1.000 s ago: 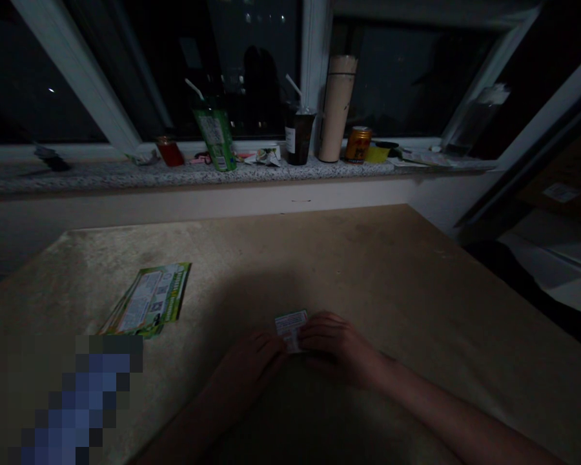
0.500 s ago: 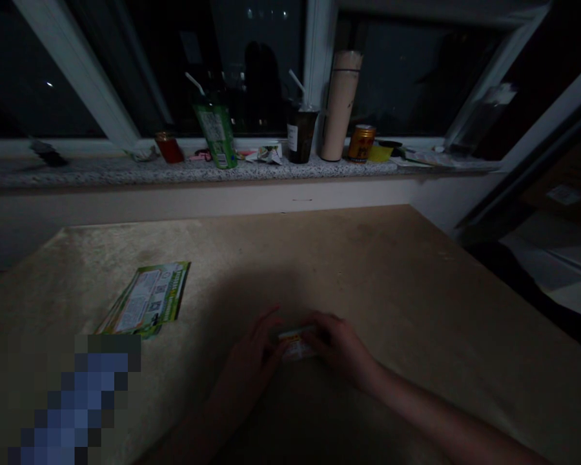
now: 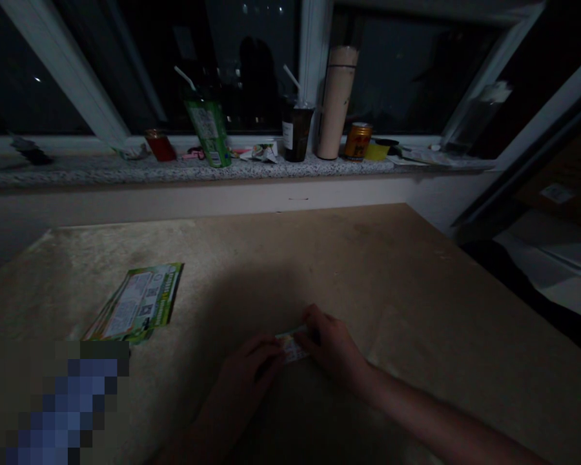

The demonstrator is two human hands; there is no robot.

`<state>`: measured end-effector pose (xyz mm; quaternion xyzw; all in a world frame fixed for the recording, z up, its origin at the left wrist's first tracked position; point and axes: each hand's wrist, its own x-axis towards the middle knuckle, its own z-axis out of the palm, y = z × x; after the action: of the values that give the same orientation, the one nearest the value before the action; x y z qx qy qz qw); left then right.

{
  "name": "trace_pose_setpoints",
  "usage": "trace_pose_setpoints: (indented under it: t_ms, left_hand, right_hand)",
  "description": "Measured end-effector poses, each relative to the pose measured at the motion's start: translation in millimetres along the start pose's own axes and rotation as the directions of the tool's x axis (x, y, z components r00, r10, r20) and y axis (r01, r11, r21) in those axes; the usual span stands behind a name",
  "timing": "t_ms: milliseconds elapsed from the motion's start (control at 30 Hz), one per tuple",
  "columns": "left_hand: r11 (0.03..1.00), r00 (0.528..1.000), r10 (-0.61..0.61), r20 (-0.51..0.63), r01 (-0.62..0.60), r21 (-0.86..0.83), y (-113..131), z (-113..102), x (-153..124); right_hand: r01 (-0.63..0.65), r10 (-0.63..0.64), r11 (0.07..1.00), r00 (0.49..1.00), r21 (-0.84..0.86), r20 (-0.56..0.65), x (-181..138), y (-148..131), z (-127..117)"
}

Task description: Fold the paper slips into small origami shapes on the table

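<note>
Small folded paper (image 3: 293, 345): low on desk (image 3: 416, 290), pinched between both hands. Left hand (image 3: 244, 381) fingertips closed on its left edge; right hand (image 3: 332, 342) gripping right edge. Green leaflet stack (image 3: 140, 303) well apart, left.

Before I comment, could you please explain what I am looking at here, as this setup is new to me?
No machine here: a person works with bare hands, and the picture comes from a camera worn on the head, looking forward and down. The left hand and right hand pinch a small paper close to a tan table. A stack of green leaflets lies to the left. Behind, a windowsill bears cups, a tall flask and a can. The room is dim.
</note>
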<state>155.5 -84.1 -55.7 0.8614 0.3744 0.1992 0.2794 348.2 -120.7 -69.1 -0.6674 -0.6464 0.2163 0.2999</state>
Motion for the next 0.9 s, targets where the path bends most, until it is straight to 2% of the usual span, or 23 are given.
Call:
trace_pose_setpoints:
  t_ms: [167,300,400,467,500,633,767,900]
  left_hand:
    - [0.999,0.999,-0.044,-0.001,0.044,-0.006,-1,2,1]
    - [0.997,0.997,-0.072,0.005,0.072,-0.014,3,-1,3]
    - [0.996,0.996,-0.082,0.029,0.083,-0.023,5,-3,5]
    - [0.996,0.996,-0.084,0.041,0.086,-0.037,5,-3,6]
    - [0.995,0.996,-0.086,0.035,0.088,-0.043,4,-2,6]
    - [0.995,0.995,-0.092,0.024,0.093,-0.038,0,2,6]
    - [0.997,0.996,-0.079,0.032,0.08,-0.021,-1,2,6]
    - [0.998,0.997,-0.065,0.039,0.066,-0.022,1,0,7]
  right_hand:
    - [-0.031,0.031,0.999,0.999,0.036,-0.013,1,0,0]
    - [0.042,-0.044,0.998,0.997,-0.037,-0.056,-4,1,-2]
    - [0.205,-0.243,0.947,0.961,-0.248,-0.134,-12,-2,-6]
    - [0.393,-0.447,0.848,0.891,-0.356,-0.08,-19,-4,-7]
    - [0.455,-0.501,0.812,0.865,-0.367,-0.037,-22,-4,-7]
    - [0.508,-0.541,0.767,0.841,-0.392,0.03,-27,2,-1]
    - [0.532,-0.582,0.734,0.813,-0.422,0.013,-28,9,3]
    - [0.538,-0.588,0.727,0.809,-0.427,0.018,-30,11,4]
